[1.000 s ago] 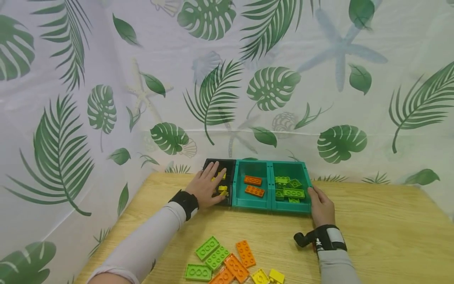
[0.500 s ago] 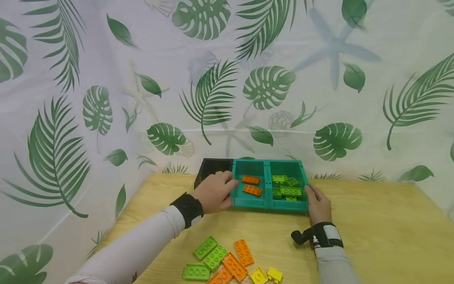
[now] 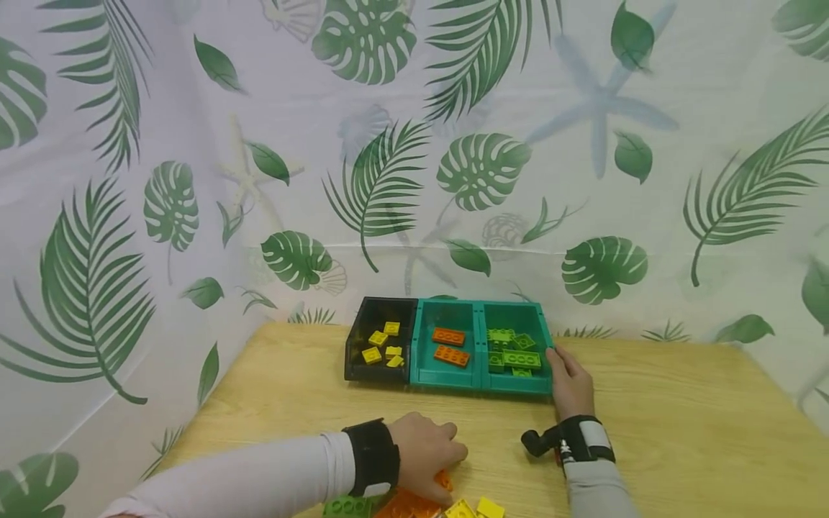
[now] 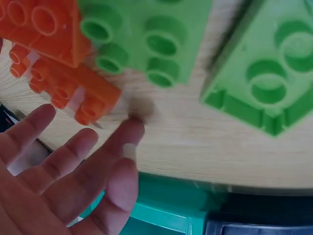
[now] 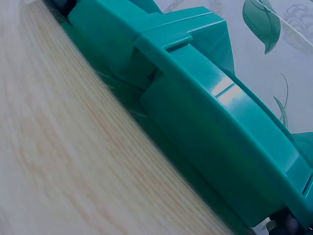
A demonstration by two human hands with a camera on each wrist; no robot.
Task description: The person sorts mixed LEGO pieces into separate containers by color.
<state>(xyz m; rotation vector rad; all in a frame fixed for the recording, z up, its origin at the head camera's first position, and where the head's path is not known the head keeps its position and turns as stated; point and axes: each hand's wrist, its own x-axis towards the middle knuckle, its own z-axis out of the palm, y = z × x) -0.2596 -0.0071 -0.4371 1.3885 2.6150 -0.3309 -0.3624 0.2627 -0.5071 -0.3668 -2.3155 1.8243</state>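
- The black bin (image 3: 376, 373) holds five yellow bricks (image 3: 378, 337).
- Loose green bricks (image 3: 347, 507) lie on the surface (image 3: 686, 417), partly out of the head view.
- The left hand (image 3: 424, 455) is over the loose orange bricks (image 3: 404, 506), its fingers spread apart.
- The middle teal bin (image 3: 445, 378), beside the black one, holds two orange bricks (image 3: 451, 355).
- Loose yellow bricks (image 3: 490, 508) lie near that hand.
- The right teal bin (image 3: 516, 384) contains green bricks (image 3: 521, 359).
- The right hand (image 3: 573, 388) touches its outer side; I cannot tell how far the fingers curl.
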